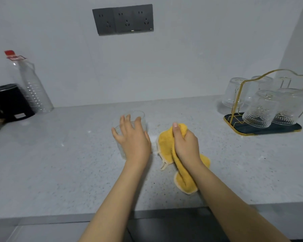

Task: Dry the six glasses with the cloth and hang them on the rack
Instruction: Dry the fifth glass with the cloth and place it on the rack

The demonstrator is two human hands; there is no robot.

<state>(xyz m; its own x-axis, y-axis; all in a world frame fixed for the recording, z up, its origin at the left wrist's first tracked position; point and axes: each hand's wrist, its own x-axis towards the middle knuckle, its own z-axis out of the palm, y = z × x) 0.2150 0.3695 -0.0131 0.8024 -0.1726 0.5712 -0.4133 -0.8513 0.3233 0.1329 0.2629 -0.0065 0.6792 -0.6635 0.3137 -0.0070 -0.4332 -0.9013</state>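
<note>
At the far left of the grey speckled counter [59, 163] stood a black kettle [9, 102], and just beside it, against the wall, a clear plastic bottle [33, 88] with a red cap. Higher on the wall hung a dark panel of 3 sockets [122, 19].

Near the middle of the counter, my left hand [132, 138] lay over a clear glass [129, 126], fingers spread and curved around its side; the glass appeared to lean toward me, though I could not tell whether its base touched the counter.

Just to the right, my right hand [184, 144] was closed in a fist around the yellow cloth [166, 145], thumb pressed on top of the bunched part. The rest of the cloth trailed under my wrist onto the counter. Glass and cloth sat near each other but apart.

At the far right stood the gold wire rack [234, 100] on its dark tray [262, 131], with 5 glasses [260, 110] hung upside down on it.
</note>
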